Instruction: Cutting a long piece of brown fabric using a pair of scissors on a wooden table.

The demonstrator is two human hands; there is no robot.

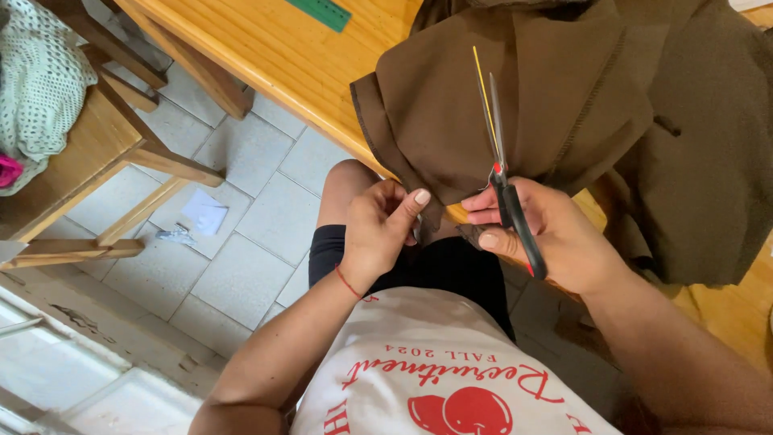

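The brown cloth (564, 105) runs off the top and right edges, so its full shape cannot be told. The left hand (378, 229) covers the cloth's hanging corner. The right hand (547, 234) hides the scissors' (503, 173) handle loops. The green ruler (319, 12) is cut by the top edge. The chair (97, 161) and its pale knit (40, 80) leave the left edge.

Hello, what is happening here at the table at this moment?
A seated person works on a brown fabric that hangs over the edge of a wooden table. The left hand pinches the fabric's lower edge. The right hand holds scissors with black handles; the blades look nearly closed and point up across the cloth. A green ruler lies farther back on the table.
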